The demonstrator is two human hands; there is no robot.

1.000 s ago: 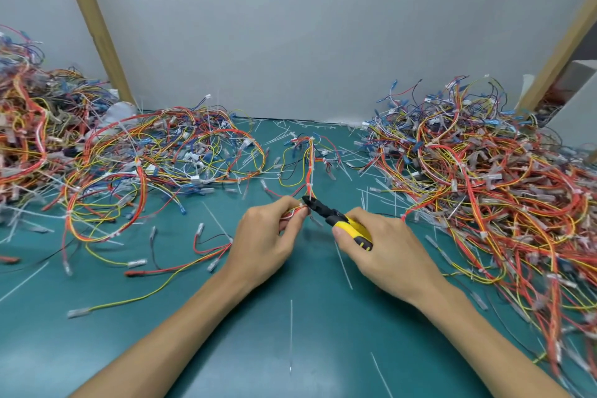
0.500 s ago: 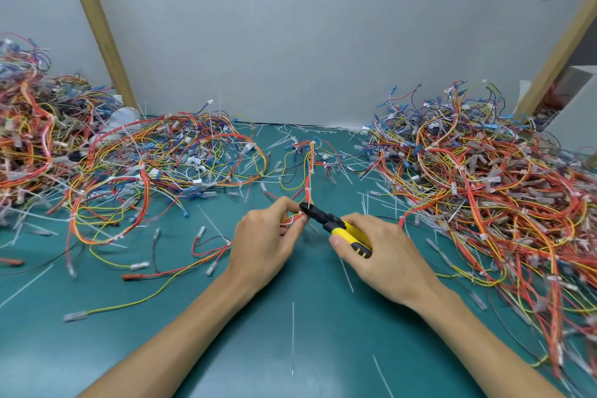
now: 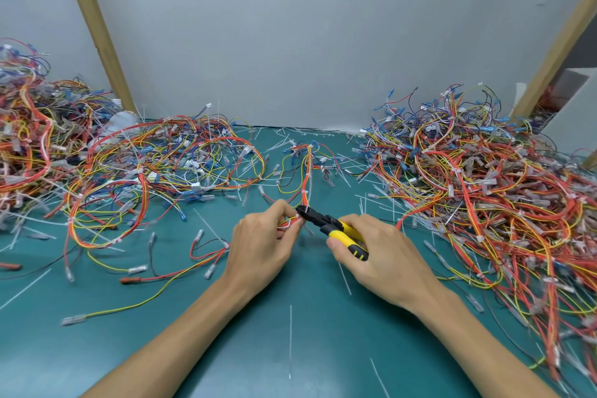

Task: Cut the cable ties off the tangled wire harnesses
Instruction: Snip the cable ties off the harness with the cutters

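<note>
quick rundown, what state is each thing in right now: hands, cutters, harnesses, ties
left hand, pinching the held harness
right hand, gripping the cutters by their yellow handles
cutters, nose at the held harness beside the left fingers; blades open or closed, cannot tell
held harness, white ties on it further up
left pile, tangled
right pile, tangled
cut ties, loose on the green mat

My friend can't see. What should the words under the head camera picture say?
A person's left hand pinches a red and yellow wire harness while the right hand grips yellow-handled cutters, their tip at a white cable tie on it. A big left wire pile and right wire pile lie on the green table.
</note>
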